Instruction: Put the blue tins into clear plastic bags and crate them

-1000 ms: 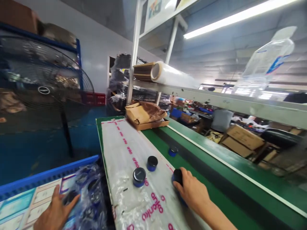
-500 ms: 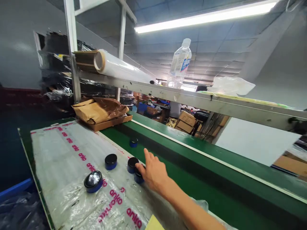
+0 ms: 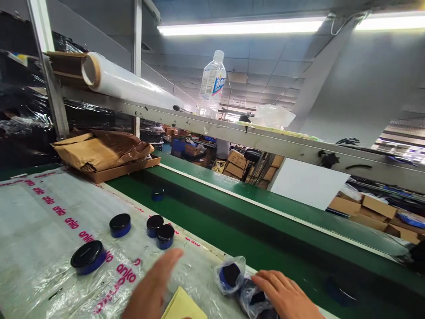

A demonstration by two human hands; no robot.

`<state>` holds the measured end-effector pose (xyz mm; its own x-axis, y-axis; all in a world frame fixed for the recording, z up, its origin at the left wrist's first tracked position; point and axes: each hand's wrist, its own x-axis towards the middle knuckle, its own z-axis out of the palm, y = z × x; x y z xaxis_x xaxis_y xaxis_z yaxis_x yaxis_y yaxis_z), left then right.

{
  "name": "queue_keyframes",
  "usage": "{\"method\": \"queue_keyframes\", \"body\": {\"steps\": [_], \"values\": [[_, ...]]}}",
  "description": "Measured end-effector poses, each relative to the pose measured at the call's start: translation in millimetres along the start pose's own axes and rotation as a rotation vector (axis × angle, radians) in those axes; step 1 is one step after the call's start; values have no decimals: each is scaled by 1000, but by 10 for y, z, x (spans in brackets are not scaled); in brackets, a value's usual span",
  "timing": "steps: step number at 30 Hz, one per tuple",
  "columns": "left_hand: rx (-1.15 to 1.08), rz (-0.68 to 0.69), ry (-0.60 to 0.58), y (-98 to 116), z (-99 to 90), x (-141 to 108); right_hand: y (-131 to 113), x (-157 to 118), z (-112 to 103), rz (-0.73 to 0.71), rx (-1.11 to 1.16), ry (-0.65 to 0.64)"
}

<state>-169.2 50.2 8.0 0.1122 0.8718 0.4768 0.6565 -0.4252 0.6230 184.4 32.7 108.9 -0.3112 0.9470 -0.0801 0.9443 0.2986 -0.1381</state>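
Observation:
My right hand [image 3: 283, 294] lies at the lower right, its fingers together and curved over a round container in a clear plastic bag [image 3: 254, 296]. Its thumb is hidden. Touching that bag on the left is another bagged blue round container [image 3: 229, 274]. Blurred at the bottom centre, my left hand [image 3: 151, 285] has its fingers stretched out and nothing visible in them. A yellow paper [image 3: 186, 305] lies just right of it. Beyond stand two short blue round containers with black tops [image 3: 165, 236], side by side. A similar container [image 3: 120, 225] and a larger one [image 3: 88, 257] stand farther left.
Plastic sheeting with pink lettering [image 3: 63, 235] covers the near worktop. Along it runs a green conveyor belt [image 3: 199, 221], bearing another blue container [image 3: 157, 194]. A cardboard tray [image 3: 116, 170] holds brown paper. Above, a shelf [image 3: 186, 122] carries a film roll [image 3: 129, 84] and a plastic bottle [image 3: 212, 84].
My right hand has left the blue containers at the belt edge and moved right and nearer, onto the bagged ones. My left hand has come into view. The camera has turned right.

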Motion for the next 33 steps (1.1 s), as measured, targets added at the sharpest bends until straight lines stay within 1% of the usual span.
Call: {"method": "queue_keyframes", "body": {"steps": [1,2,3,5,6,8,9,12,15,19,21,23,26,28,29,30,31,32,33], "values": [[-40,115,-155,192,188,152,2,13,84,-10,-15,41],[-92,227,-260,381,371,305,8,32,149,-20,-25,77],[-133,284,-336,556,537,450,19,53,197,-31,-26,105],[-181,292,-444,827,798,688,46,97,250,-51,8,125],[-208,290,-490,915,891,772,55,118,259,-56,36,128],[-260,278,-547,1006,1023,860,48,158,253,-43,92,142],[-276,279,-555,1018,1073,868,28,177,241,-25,119,154],[-230,302,-500,1001,1197,809,-70,224,185,60,205,191],[-181,336,-448,997,1274,760,-135,264,154,157,320,221],[-144,390,-519,1070,1279,811,-139,280,171,235,470,249],[-81,374,-558,1121,1263,835,-142,253,146,232,543,253],[-5,340,-578,1158,1251,835,-126,189,67,211,618,264],[47,337,-551,1163,1247,818,19,2,-89,209,687,328],[35,349,-507,1149,1247,822,210,-179,-111,272,656,389],[26,350,-487,1145,1243,831,319,-278,-72,314,622,407],[19,344,-472,1148,1232,841,426,-372,5,353,533,428],[19,334,-458,1159,1214,849,519,-449,115,327,447,426],[28,316,-444,1176,1184,852,590,-495,249,292,428,406],[39,296,-430,1195,1143,847,628,-496,396,224,364,436]]}}
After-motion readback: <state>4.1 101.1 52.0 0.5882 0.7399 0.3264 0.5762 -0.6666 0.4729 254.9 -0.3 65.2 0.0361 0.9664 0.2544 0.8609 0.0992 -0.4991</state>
